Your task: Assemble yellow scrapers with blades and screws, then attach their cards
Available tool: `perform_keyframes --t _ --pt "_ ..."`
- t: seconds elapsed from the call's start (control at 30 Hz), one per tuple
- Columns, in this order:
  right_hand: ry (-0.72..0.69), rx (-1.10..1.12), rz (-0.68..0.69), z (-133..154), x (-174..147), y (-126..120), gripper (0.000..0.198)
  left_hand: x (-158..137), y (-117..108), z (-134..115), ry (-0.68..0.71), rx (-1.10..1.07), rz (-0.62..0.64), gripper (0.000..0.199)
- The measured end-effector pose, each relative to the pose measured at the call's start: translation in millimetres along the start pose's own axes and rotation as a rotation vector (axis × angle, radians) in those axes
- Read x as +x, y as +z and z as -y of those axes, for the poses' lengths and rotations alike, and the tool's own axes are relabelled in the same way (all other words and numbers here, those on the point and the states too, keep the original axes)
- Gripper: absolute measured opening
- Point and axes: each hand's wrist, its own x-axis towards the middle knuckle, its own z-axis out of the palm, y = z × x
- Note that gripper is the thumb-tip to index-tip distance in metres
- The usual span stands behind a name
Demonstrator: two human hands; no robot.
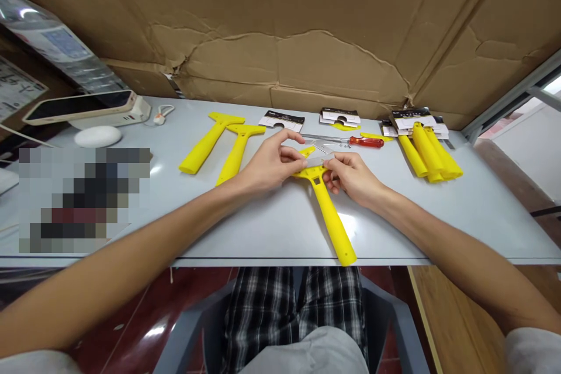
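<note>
On the pale table (495,216), with a large clear bottle (94,73) at the left whose blue-and-white label (65,44) is too blurred to read, a yellow handle (333,219) lies between the two hands, its lower end at the front edge. The left hand (274,160) and right hand (350,175) each have thumb and fingers nearly closed, pinching opposite ends of a thin metal strip (318,160) over the handle's head. Behind, black-and-white cards (283,121) carry print too small to make out.
</note>
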Motion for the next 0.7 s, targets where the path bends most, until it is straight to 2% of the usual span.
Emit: perform_keyframes --t 0.13,0.2,0.27,0.33,0.5,0.7 --pt "0.012 0.045 -0.039 5 4 -10 0.021 8 -17 3 0.104 0.167 0.015 0.037" --pt "-0.002 0.060 -0.094 7 10 -19 0.025 13 -29 7 0.201 0.349 -0.055 0.025" --pt "-0.006 0.079 -0.135 10 15 -28 0.029 17 -38 13 0.237 0.569 -0.086 0.024" --pt "0.001 0.097 -0.153 12 19 -35 0.031 21 -42 19 0.245 0.687 -0.042 0.028" --pt "-0.001 0.102 -0.118 12 22 -41 0.034 23 -37 27 0.321 0.800 0.061 0.037" --pt "0.004 0.098 -0.106 11 21 -41 0.036 19 -38 22 0.334 0.842 0.072 0.038"
